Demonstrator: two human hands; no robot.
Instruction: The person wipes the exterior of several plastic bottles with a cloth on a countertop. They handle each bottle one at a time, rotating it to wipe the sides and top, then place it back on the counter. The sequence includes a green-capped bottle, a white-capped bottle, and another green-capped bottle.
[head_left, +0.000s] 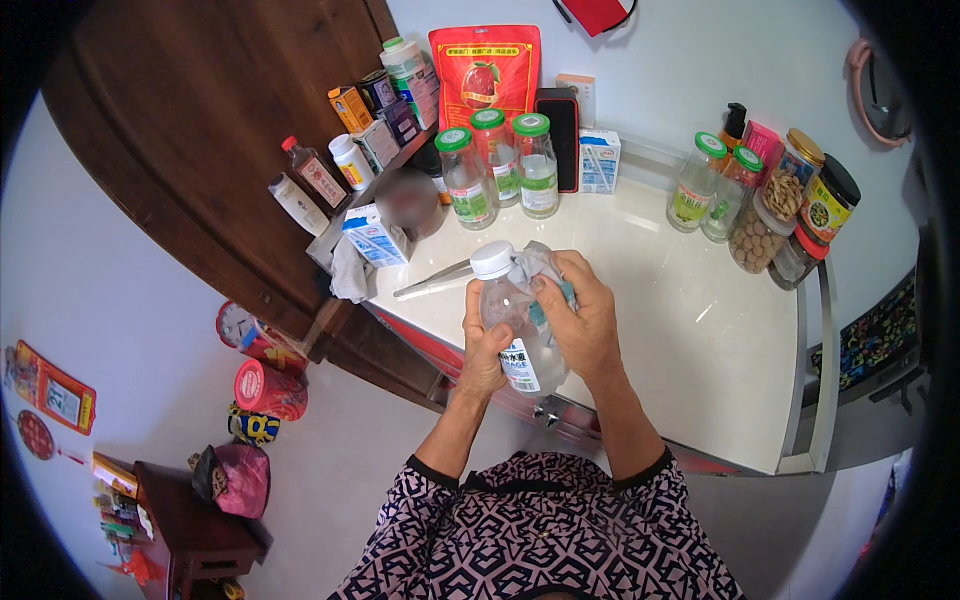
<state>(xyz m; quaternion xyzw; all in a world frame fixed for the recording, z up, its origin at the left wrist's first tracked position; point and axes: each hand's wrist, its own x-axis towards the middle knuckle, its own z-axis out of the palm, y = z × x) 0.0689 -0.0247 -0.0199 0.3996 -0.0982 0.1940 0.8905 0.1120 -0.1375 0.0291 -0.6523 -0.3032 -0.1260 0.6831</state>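
A clear plastic bottle (510, 301) with a white screw cap and a printed label is tilted in front of me, above the near edge of the white countertop (675, 337). My left hand (487, 349) grips its side, with the thumb beside the label. In my right hand (585, 322) is a grey and teal cloth (541, 268), pressed against the bottle's upper right side. Part of the bottle is hidden behind the fingers and cloth. Metal tweezers (431, 280) appear to lie on the counter just left of the bottle.
Several green-lidded glass jars (465, 184) stand at the back, before a red pouch (486, 75) and a milk carton (598, 161). More jars (761, 232) crowd the right end beside a metal rail (825, 375). Small bottles and boxes (349, 161) line the left shelf by a wooden door (210, 135).
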